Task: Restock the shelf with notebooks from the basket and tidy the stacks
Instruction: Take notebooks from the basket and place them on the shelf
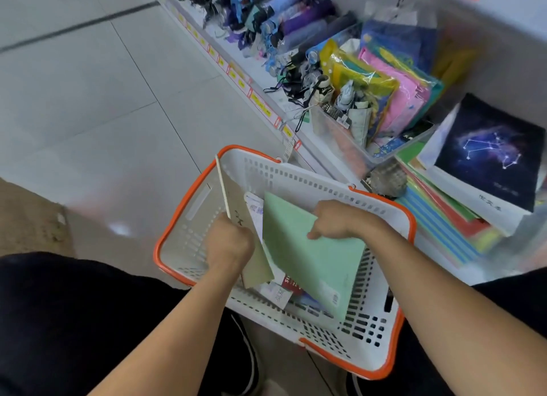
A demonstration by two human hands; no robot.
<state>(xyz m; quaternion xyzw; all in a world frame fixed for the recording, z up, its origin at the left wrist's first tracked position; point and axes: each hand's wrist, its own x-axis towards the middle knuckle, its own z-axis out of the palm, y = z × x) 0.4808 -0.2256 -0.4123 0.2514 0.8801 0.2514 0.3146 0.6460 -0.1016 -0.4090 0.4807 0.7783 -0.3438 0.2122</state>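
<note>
We held a pale green notebook [313, 259] tilted over the white basket with orange rim [367, 348], our right hand [340, 221] pinching its upper edge with curled fingers. Our left hand [229, 244] was closed around a beige notebook [233, 206] that stood nearly upright against the basket's left side, just beside the green one. More notebooks [281, 292] lay flat in the bottom of the basket beneath both. The basket sat on the pale tiled floor [88, 99] between our knees, close against the low shelf [310, 156]. On that shelf, to the right, lay a stack of colourful notebooks [444, 221] topped by a dark constellation cover [491, 153]; further along were clear bins of bright packets [390, 96] and folded umbrellas [284, 25].
</note>
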